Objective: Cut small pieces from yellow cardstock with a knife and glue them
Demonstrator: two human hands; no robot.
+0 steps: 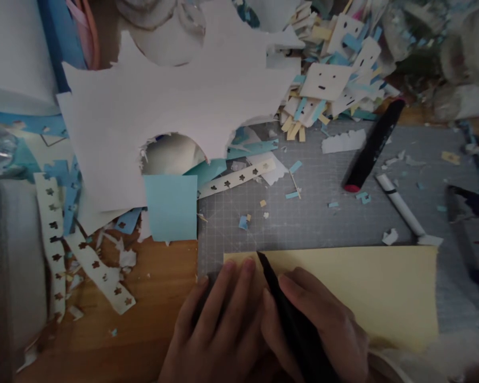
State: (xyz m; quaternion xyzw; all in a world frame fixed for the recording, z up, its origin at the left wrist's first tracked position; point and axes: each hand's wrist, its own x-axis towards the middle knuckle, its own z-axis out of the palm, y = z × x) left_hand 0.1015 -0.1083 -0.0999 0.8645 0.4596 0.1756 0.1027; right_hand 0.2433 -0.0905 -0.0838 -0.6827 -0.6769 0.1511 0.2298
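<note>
A sheet of yellow paper [387, 292] lies along the near side of the grey cutting mat [303, 223]. My left hand [219, 324] rests flat on the sheet's left end, fingers stretched out and slightly apart. In my right hand [323, 324] is a slim black craft knife [287, 314], held like a pen. Its slanted, pointed tip touches the paper near the far edge, just right of my left fingertips. The rear of the knife runs out of view at the bottom.
A large cut-out white paper [175, 101] covers the back left, with a light-blue square [171, 207] before it. Punched paper strips [104, 274] lie left. Paper figures [327, 80] are piled at the back. A black marker [373, 149] and a white stick-like tool [401, 207] lie right, among scraps.
</note>
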